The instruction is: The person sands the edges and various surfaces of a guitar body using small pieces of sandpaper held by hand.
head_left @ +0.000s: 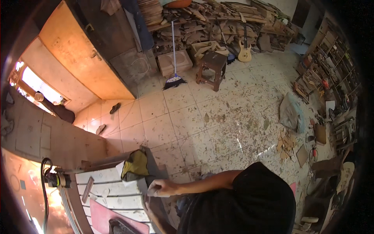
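Observation:
My right hand [160, 188] reaches in from the right along a bare arm below a black sleeve, its fingers curled at the edge of a white slatted bench [102, 190]. Whatever it may hold is too small to make out. Just below it, my left hand [151, 206] comes up beside the same edge, its fingers mostly hidden. A yellow and black cloth [135, 165] lies beyond my right hand at the bench's far corner. On the slats are a narrow brown wooden piece [88, 189], a pink sheet [113, 216] and a dark object [126, 227] on top of it.
Wood scraps litter the tiled floor [187, 128]. Farther off stand a brown stool [213, 68], a broom [174, 80] and a pale electric guitar body with neck [244, 52] before stacked wood [187, 37]. A plastic sack [291, 113] and cluttered shelves [339, 58] are right.

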Tool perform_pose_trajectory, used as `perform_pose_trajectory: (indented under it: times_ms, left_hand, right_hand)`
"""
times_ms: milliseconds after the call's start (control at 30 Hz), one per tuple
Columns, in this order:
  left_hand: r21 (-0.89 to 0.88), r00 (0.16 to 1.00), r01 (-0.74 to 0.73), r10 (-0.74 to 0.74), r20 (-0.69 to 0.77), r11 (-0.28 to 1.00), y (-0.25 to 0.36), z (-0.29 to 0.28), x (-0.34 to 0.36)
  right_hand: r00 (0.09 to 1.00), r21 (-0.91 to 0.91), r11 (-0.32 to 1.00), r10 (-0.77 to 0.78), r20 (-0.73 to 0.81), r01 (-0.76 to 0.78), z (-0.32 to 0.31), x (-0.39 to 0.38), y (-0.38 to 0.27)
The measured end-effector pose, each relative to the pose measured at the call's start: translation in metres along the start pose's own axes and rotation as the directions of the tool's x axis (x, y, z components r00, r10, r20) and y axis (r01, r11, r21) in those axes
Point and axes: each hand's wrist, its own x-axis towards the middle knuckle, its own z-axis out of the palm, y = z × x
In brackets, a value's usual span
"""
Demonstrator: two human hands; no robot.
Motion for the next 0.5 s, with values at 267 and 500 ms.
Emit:
perform_pose_trajectory:
  times_ms: [267,500]
  left_hand:
    - [-0.180,0.884,0.038,0.051,0.465,0.983,0.000,0.160,0.075]
    - [0.349,0.898,-0.139,-0.030,0.439,0.927,-0.052,0.276,0.194]
  right_hand:
    - [0.954,-0.243,0.930,-0.296,-0.054,0.275,-0.136,0.054,-0.025]
    - [1.000,-0.394,0.919,-0.022,0.001,0.021,-0.335,0.104,-0.008]
